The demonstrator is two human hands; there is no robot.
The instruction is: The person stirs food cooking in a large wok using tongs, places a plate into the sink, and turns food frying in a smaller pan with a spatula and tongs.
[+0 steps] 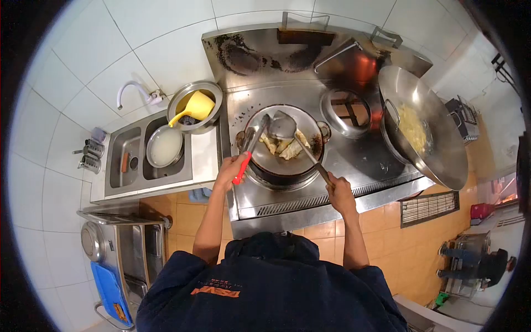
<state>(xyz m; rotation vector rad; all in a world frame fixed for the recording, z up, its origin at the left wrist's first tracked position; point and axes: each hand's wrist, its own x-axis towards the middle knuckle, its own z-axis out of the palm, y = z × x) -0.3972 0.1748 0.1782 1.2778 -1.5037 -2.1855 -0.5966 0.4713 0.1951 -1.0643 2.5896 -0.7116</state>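
Observation:
My left hand (229,170) is closed around the red handle of what look like metal tongs (255,139), whose dark ends reach over the left side of a wok (260,160). My right hand (339,192) grips the long handle of a wok spatula (283,126); its broad dark blade lies inside the same wok. Pale, browned pieces of food (289,150) sit in the wok's middle, just below the blade and partly behind the handle. I cannot make out what food it is. The two-handled wok rests on the left burner of a steel stove (298,94).
Right of the wok is an open burner ring (345,113). A very large wok (442,149) with yellowish contents stands farther right. Left are a double sink (116,180), a pot (218,99) with a yellow scoop (199,105), and a bowl of whitish liquid (165,146). Another person (487,265) stands at far right.

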